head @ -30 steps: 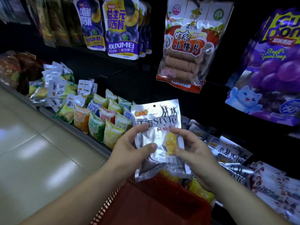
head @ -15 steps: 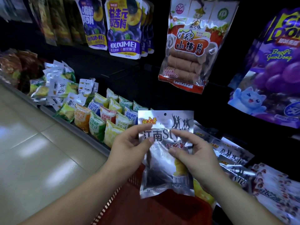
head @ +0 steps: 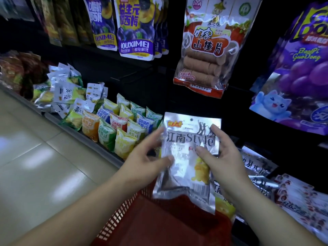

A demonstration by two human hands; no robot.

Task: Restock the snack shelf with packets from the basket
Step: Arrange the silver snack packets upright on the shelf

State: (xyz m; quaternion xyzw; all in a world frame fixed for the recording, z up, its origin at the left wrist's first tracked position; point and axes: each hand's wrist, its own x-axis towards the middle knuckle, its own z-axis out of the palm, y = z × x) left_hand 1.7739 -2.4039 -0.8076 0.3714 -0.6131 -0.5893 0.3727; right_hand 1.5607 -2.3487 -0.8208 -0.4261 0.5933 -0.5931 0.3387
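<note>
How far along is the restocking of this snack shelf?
Done: matching shelf packets already lie at the right. In hand: the left hand and right hand hold one silver packet above the red basket, not yet shelved. Left: at least one spare packet seems to remain in the basket; the rest is hidden.

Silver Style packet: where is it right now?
Lower centre of the head view, the silver packet is held between the left hand and right hand, just above the red basket.
</note>
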